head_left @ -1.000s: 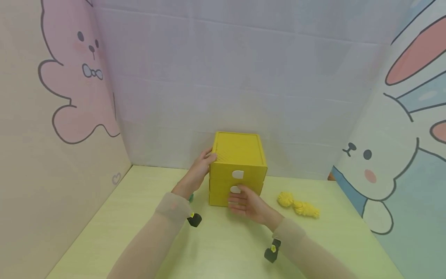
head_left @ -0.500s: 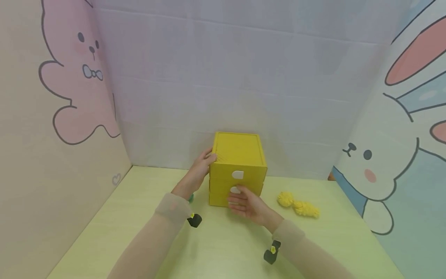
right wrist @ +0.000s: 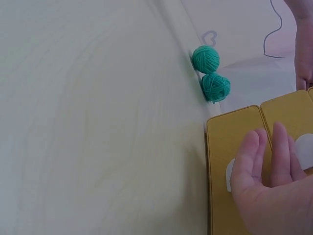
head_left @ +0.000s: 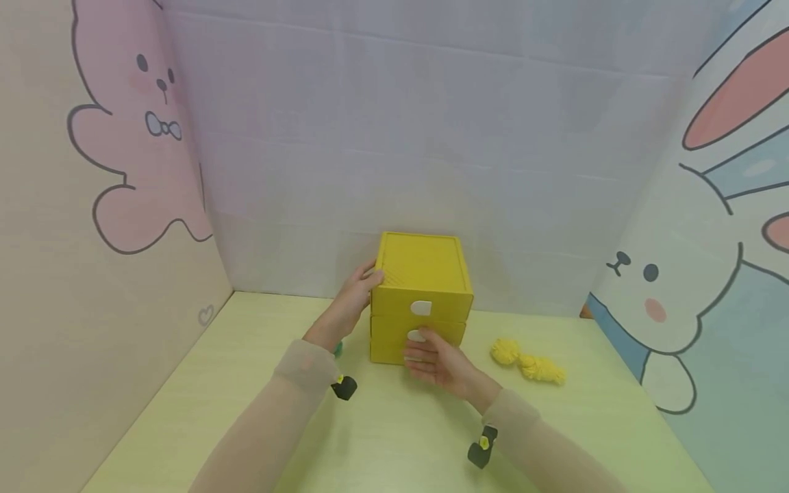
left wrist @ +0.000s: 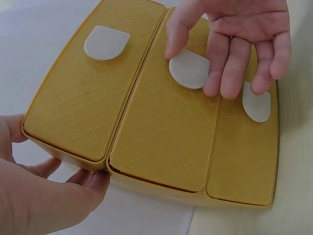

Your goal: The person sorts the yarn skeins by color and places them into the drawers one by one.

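A yellow drawer box (head_left: 422,263) stands against the back wall. In the left wrist view, it has three drawer fronts, each with a white pull tab. My left hand (head_left: 346,309) grips the box's left side, thumb at the top edge and fingers along the side wall. On the middle drawer, my right hand (head_left: 440,363) pinches the white pull tab (left wrist: 190,69) between thumb and index finger, its other fingers extended loosely. The lowest drawer's tab (left wrist: 256,103) lies beside those fingers, and the top drawer's tab (left wrist: 106,42) is uncovered. All the drawer fronts look flush.
Two teal yarn balls (right wrist: 210,73) lie left of the box, mostly hidden by my left arm in the head view. To its right rest yellow yarn bundles (head_left: 529,363). Printed walls close in the pale table (head_left: 382,438) at the back and sides.
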`<move>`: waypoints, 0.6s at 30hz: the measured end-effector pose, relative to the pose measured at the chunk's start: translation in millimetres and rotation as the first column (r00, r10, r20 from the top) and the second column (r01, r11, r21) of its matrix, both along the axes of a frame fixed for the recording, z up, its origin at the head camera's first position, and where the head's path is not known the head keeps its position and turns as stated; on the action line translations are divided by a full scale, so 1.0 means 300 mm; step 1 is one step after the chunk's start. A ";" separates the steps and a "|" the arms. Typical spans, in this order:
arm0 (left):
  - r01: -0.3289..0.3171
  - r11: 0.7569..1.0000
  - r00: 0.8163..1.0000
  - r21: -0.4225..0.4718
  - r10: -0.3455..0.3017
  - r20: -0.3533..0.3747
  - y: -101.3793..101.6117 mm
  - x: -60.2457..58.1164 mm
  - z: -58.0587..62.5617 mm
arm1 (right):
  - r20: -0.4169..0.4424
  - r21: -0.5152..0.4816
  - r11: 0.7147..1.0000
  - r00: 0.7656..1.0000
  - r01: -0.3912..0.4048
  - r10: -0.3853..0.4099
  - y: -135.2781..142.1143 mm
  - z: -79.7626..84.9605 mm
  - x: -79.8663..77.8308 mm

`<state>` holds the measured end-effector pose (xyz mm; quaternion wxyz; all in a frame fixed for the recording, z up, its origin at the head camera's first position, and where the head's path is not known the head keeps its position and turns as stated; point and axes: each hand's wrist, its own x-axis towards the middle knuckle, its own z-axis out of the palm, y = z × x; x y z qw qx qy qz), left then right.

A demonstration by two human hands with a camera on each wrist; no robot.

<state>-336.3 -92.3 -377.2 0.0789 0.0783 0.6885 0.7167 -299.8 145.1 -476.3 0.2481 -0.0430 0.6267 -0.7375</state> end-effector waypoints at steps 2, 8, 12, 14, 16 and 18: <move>0.000 1.000 1.000 -0.003 0.000 -0.001 0.002 0.001 0.000 | -0.003 0.008 1.000 1.000 -0.008 0.009 0.004 -0.001 0.008; -0.008 1.000 1.000 -0.023 0.008 0.002 -0.003 0.006 0.001 | -0.017 0.014 0.999 0.999 -0.051 0.051 0.014 -0.005 0.031; -0.006 1.000 1.000 -0.023 0.006 -0.004 -0.003 0.005 -0.001 | -0.024 0.008 0.998 0.998 -0.062 0.062 0.017 -0.008 0.042; -0.008 1.000 1.000 -0.021 0.007 -0.004 -0.001 0.003 -0.001 | -0.024 0.006 0.998 0.998 -0.061 0.061 0.018 -0.008 0.048; -0.010 1.000 1.000 -0.019 0.010 -0.001 0.001 0.003 -0.001 | -0.029 0.011 0.998 0.998 -0.063 0.063 0.018 -0.007 0.055; -0.013 1.000 1.000 -0.016 0.013 0.000 0.003 0.002 0.002 | -0.027 0.012 0.998 0.998 -0.062 0.062 0.018 -0.006 0.061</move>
